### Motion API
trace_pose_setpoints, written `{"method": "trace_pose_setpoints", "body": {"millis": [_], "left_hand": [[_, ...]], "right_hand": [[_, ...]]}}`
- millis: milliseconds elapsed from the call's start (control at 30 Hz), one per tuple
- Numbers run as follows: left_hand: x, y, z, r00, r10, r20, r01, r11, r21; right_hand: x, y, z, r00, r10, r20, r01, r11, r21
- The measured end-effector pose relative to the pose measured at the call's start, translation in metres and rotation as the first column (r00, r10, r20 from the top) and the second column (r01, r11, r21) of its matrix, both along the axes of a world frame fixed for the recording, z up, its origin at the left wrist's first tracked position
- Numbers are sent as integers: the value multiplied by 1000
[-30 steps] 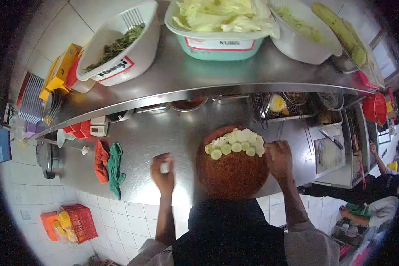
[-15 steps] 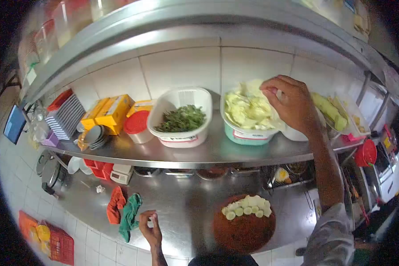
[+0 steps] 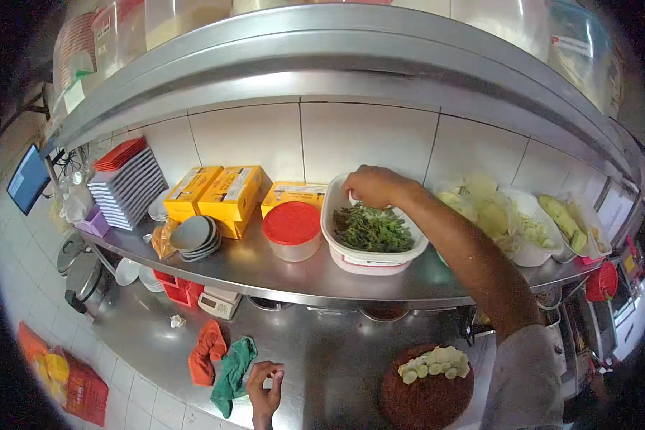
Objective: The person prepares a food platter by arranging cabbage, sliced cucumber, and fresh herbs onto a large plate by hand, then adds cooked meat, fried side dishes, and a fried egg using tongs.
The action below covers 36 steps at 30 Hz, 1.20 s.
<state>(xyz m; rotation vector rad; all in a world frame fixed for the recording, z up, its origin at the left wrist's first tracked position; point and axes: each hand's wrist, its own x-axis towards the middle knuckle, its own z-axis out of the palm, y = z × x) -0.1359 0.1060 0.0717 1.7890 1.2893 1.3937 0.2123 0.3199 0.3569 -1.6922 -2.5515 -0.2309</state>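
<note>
My right hand (image 3: 378,186) is over the back of a white tub (image 3: 369,269) of green leafy herbs (image 3: 375,229). Its fingers are closed and bent down inside the rim, close to the leaves; what they hold, if anything, is hidden. Low in front, my left hand (image 3: 264,387) hangs over the steel counter with loosely curled fingers, thumb apart and nothing in them. Beside it lies a green cloth (image 3: 234,373). To its right, cucumber slices (image 3: 421,370) and pale chopped pieces (image 3: 448,356) rest on a round brown chopping board (image 3: 426,401).
On the shelf stand a red-lidded container (image 3: 292,223), yellow boxes (image 3: 238,193), stacked bowls (image 3: 193,236) and, behind my right arm, shredded cabbage (image 3: 491,215). An orange cloth (image 3: 207,351) and a scale (image 3: 219,304) are on the counter. A steel shelf (image 3: 322,43) overhangs.
My right hand has moved left from above the cabbage tub to the herb tub. The view has shifted, and my left hand remains low beside the green cloth.
</note>
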Motion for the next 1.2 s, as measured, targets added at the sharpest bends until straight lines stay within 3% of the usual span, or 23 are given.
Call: {"method": "trace_pose_setpoints", "body": {"millis": [33,100,133,167,200,267,367,433,500,567,667,767,800,867,933,1000,1067,1100,1133,1200], "left_hand": [[-1,7,0,1000,-4,3,4,1000,-3],[-7,23,4,986,-152,-69,150,988,-38],[-11,31,9,984,-162,-75,159,986,-44],[-13,35,14,969,-221,-110,219,975,-38],[-13,38,18,949,-280,-142,278,960,-33],[-11,45,22,943,-302,-143,299,953,-43],[5,56,11,928,-369,-47,368,929,-26],[23,55,35,881,-452,-139,453,891,-25],[37,51,54,842,-533,-81,539,840,64],[41,45,57,812,-583,7,582,812,39],[40,8,66,763,-566,313,613,787,-72],[12,-30,67,545,-558,626,773,623,-118],[-5,-49,55,728,-445,521,655,676,-337],[-20,-68,32,750,-398,528,647,607,-462],[-28,-82,-14,843,-295,450,537,505,-675],[-29,-91,-67,899,-220,380,434,314,-845],[-31,-99,-105,898,-298,323,410,301,-861],[-30,-101,-115,854,-520,-11,392,656,-646],[-29,-104,-111,758,-429,-491,244,885,-397],[-34,-107,-95,876,-307,-371,159,912,-377]], "right_hand": [[0,1,0,1000,-4,3,4,1000,-3],[4,-14,7,902,-360,238,370,929,3],[3,-42,17,877,-391,281,364,920,144],[4,-77,16,872,-425,243,365,895,256],[-4,-122,18,888,-457,47,423,854,303],[-14,-197,-4,965,-220,-143,262,848,461],[-35,-208,-48,971,-211,-112,235,767,597],[-21,-217,-51,974,-208,-94,227,828,512],[-19,-229,-56,991,-102,-82,126,914,387],[-38,-268,-63,989,-89,-121,128,916,379],[-52,-328,-108,973,64,-222,30,916,399],[-78,-383,-152,923,184,-339,-91,957,274],[-85,-397,-182,918,188,-349,-120,971,207],[-97,-417,-247,903,210,-375,-162,975,155],[-103,-435,-327,865,80,-496,-90,996,4],[-105,-439,-367,830,31,-557,-90,993,-79],[-102,-428,-372,805,-9,-593,-98,984,-148],[-100,-425,-368,816,-70,-574,-132,944,-303],[-98,-424,-360,829,-126,-544,-164,877,-452],[-100,-421,-331,812,-102,-574,-209,868,-450]]}}
